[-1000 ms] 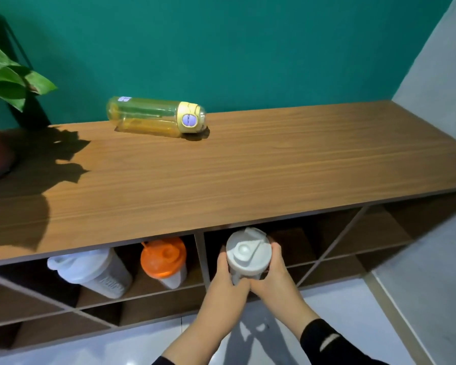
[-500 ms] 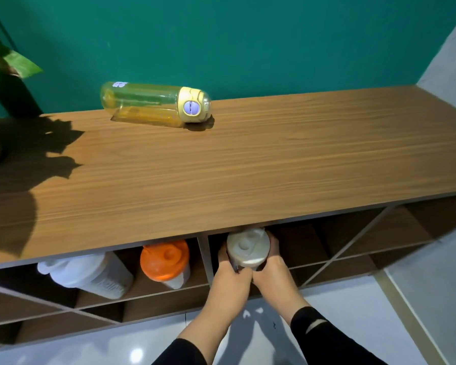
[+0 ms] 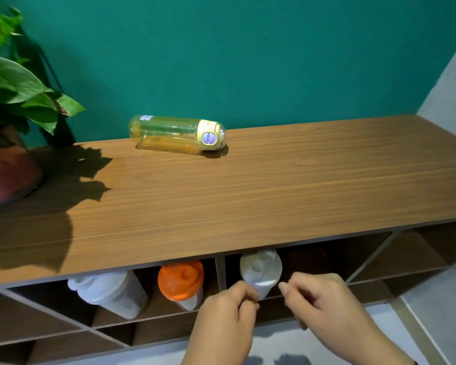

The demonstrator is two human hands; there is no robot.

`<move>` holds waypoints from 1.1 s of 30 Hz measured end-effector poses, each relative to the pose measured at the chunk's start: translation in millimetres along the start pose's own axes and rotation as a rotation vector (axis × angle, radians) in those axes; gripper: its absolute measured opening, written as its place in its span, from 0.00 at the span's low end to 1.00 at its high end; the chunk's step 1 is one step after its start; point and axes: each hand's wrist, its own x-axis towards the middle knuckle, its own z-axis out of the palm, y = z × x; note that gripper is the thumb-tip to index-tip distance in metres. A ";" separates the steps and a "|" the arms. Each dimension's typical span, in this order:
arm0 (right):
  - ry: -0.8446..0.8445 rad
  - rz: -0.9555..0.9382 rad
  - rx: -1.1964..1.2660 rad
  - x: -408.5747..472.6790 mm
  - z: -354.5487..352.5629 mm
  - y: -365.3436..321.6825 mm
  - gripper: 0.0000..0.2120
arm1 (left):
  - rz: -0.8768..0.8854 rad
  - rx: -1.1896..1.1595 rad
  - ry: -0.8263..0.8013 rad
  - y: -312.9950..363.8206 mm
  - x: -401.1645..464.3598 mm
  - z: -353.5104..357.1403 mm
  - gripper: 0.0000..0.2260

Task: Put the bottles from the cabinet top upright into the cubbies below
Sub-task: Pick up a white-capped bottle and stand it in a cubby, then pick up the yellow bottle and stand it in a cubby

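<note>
A yellow transparent bottle (image 3: 177, 136) with a yellow cap lies on its side near the back of the wooden cabinet top (image 3: 248, 193). A grey-lidded shaker bottle (image 3: 260, 270) stands upright in the middle cubby. My left hand (image 3: 227, 317) and my right hand (image 3: 324, 304) hover just in front of it, one on each side, fingers loosely curled and off the bottle. In the cubby to the left stand an orange-lidded shaker (image 3: 181, 281) and a white-lidded shaker (image 3: 108, 293).
A potted plant (image 3: 8, 106) in a reddish pot stands on the cabinet's far left. A teal wall rises behind. Cubbies to the right (image 3: 379, 254) and along the lower row hold nothing. Pale floor lies below.
Both hands pushed the grey-lidded shaker into the middle cubby, then let go and drew back slightly. The yellow bottle has not moved.
</note>
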 end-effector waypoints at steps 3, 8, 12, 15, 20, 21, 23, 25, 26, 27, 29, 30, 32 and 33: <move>0.360 -0.291 0.071 14.6 -24.3 -35.0 0.19 | 0.392 0.055 0.269 16.7 -0.8 -37.2 0.11; 0.250 -0.156 -0.029 109.2 -26.9 -51.1 0.13 | 0.564 0.309 0.520 39.5 67.2 -95.3 0.14; 0.151 -0.101 -0.330 142.0 -17.5 -50.0 0.24 | 0.472 0.586 0.524 52.2 126.0 -136.7 0.22; 0.165 -0.111 -0.387 146.0 -13.6 -49.2 0.26 | 0.466 0.831 0.514 56.5 168.1 -164.0 0.29; 0.197 -0.131 -0.353 144.1 -13.1 -49.0 0.25 | 0.425 1.190 0.391 65.7 226.5 -196.5 0.41; 0.207 -0.133 -0.345 144.7 -13.3 -49.5 0.25 | 0.404 1.216 0.356 67.6 235.9 -201.1 0.41; 0.214 -0.134 -0.335 144.8 -12.7 -49.9 0.24 | 0.374 1.245 0.289 69.5 249.8 -205.9 0.40; 0.222 -0.134 -0.336 144.9 -12.1 -48.9 0.24 | 0.359 1.245 0.255 69.7 258.4 -205.2 0.39; 0.223 -0.133 -0.337 145.1 -12.4 -48.6 0.24 | 0.351 1.232 0.248 69.5 261.3 -203.7 0.39; 0.226 -0.133 -0.335 145.4 -12.8 -48.5 0.24 | 0.348 1.212 0.252 68.6 263.6 -202.2 0.38; 0.235 -0.134 -0.325 145.6 -12.9 -48.4 0.24 | 0.370 1.183 0.284 67.9 264.0 -199.4 0.34; 0.238 -0.135 -0.319 145.3 -12.6 -48.5 0.23 | 0.384 1.182 0.303 68.4 261.2 -198.4 0.32; 0.249 -0.134 -0.294 145.4 -12.1 -48.6 0.24 | 0.414 1.169 0.338 70.4 249.4 -195.9 0.33; 0.253 -0.127 -0.262 143.9 -13.7 -49.4 0.25 | 0.437 1.131 0.349 72.5 240.6 -193.0 0.34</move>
